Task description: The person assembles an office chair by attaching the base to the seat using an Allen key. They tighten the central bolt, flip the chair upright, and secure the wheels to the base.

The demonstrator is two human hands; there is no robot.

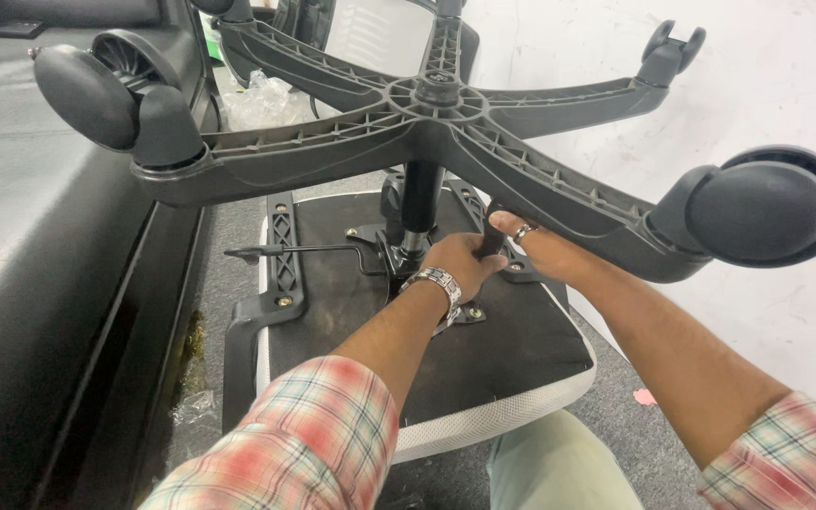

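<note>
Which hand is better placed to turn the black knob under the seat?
Probably the left hand: it already closes on the black knob beside the gas column. The right hand only rests next to it.

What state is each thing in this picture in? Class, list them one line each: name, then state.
Office chair seat: upside down on the floor, underside up.
Star base: fitted on the centre post, wheels in the air.
Centre post: upright, joined to the seat mechanism.
Lever: sticking out sideways, untouched.
Left hand: closed around a black handle.
Right hand: gripping beside it, under a base arm.
</note>
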